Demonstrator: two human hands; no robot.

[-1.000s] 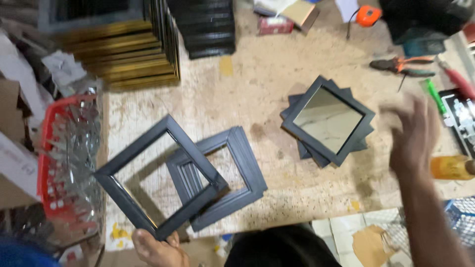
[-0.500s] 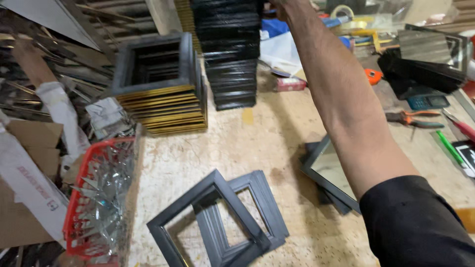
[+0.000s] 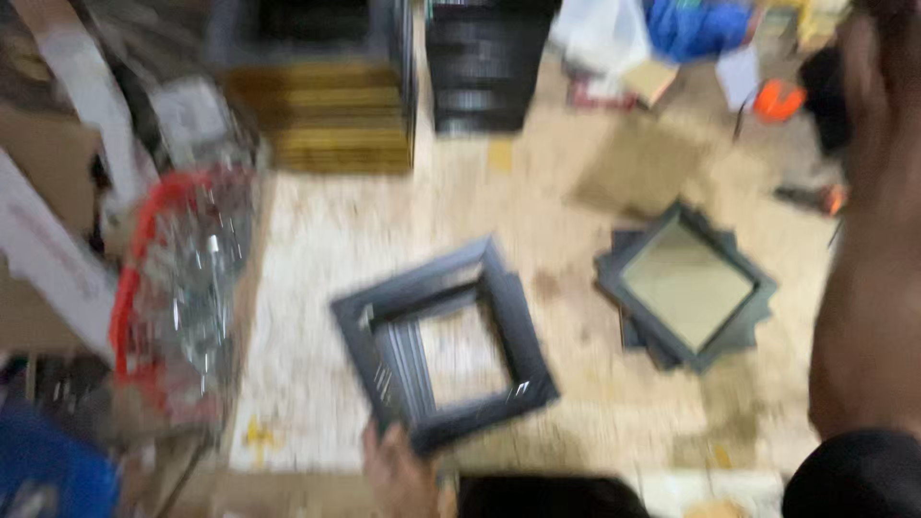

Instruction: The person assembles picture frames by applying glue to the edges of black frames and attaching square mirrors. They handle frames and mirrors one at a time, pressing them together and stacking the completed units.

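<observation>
One workbench [image 3: 336, 259] carries an empty square grey frame [image 3: 446, 345], rotated so its corners point up-right and down-left, with no long axis, gripped at its near corner by the left hand [image 3: 398, 475]; right-hand grip cannot be told.

The left hand [image 3: 398, 470] sits low at the bottom edge, fingers [image 3: 376, 443] curled upward in a grip. The right arm [image 3: 878, 288], bare below a dark sleeve, stretches up the right side, its hand blurred at the top corner.
</observation>
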